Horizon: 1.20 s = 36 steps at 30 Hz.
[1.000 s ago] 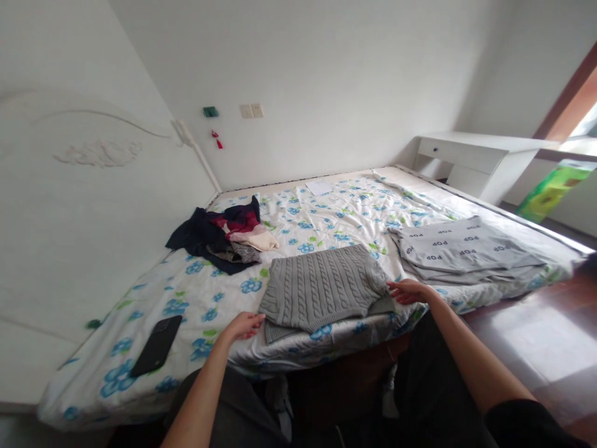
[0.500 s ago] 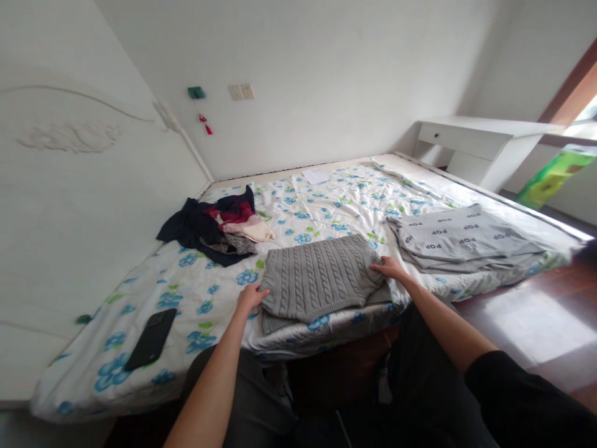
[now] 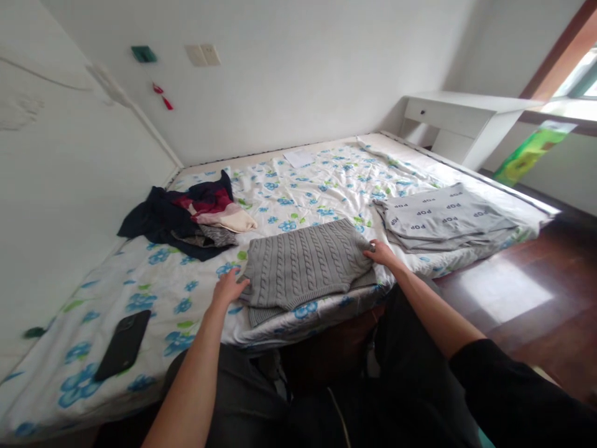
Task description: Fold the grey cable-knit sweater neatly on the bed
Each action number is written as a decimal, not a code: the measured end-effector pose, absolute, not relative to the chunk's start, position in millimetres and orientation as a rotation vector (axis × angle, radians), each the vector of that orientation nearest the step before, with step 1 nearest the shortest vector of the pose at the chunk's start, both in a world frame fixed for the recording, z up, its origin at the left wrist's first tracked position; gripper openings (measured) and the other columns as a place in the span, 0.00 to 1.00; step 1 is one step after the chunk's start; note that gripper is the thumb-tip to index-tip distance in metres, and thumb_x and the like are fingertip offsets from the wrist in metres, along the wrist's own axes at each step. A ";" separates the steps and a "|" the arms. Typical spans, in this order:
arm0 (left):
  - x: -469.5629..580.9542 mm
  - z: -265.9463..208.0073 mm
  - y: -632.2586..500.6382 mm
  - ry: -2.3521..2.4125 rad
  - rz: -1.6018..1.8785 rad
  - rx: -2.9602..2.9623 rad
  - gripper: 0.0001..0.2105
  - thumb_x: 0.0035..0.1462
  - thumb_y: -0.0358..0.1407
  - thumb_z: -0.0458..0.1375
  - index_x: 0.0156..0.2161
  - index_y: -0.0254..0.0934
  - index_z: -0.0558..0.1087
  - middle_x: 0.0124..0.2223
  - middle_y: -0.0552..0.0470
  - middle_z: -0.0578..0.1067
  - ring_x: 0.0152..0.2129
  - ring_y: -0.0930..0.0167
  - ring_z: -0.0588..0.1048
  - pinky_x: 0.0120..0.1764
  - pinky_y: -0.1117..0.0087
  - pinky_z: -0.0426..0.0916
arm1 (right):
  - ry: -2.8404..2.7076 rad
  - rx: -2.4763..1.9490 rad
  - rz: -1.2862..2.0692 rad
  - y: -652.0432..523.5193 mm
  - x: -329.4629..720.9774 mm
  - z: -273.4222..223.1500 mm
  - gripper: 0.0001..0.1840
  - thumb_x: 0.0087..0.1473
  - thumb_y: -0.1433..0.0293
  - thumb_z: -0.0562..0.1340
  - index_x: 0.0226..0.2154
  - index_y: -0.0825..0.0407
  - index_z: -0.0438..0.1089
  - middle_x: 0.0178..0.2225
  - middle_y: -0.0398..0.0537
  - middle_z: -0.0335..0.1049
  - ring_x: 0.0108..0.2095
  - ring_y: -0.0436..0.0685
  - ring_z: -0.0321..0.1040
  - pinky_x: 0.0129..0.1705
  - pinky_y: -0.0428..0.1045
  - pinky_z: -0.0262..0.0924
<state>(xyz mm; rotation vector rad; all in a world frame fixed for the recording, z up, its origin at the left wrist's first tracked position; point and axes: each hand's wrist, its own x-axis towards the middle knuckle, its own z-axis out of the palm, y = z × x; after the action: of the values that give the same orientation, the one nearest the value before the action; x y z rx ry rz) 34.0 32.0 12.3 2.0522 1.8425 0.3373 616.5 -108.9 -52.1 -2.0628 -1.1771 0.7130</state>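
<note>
A grey cable-knit sweater (image 3: 303, 261) lies folded flat near the front edge of the bed, its ribbed hem towards me. At its left edge is my left hand (image 3: 228, 288), with thumb and forefinger apart and the thumb tip touching the knit. My right hand (image 3: 383, 254) pinches the sweater's right edge between thumb and fingers. To the right lies a folded light grey garment (image 3: 443, 218) printed with "POP". A heap of dark navy, red and cream clothes (image 3: 186, 214) sits behind and left of the sweater.
A black phone (image 3: 124, 344) lies on the flowered bed sheet (image 3: 181, 305) at the left. White paper (image 3: 299, 158) rests near the wall. A white desk (image 3: 459, 121) stands beyond the bed's right end. The wooden floor (image 3: 555, 274) is at the right.
The view has turned a little, so everything sits further left and higher. My left thumb and forefinger have spread apart at the sweater's edge. My right hand keeps its place on the sweater.
</note>
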 end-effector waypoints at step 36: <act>120.6 15.8 15.0 0.774 -0.622 1.733 0.15 0.43 0.47 0.69 0.34 0.40 0.82 0.26 0.54 0.76 0.25 0.67 0.72 0.31 0.68 0.65 | -1.738 -1.623 2.018 -17.4 496.7 -22.4 0.22 0.53 0.57 0.82 0.46 0.51 0.84 0.35 0.40 0.81 0.35 0.51 0.77 0.39 0.44 0.73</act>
<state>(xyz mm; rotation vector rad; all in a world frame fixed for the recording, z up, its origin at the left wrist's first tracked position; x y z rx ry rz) 120.6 15.0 15.8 1.7333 0.7735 -0.6219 496.7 -17.4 -22.4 -1.6232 -1.7380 2.0181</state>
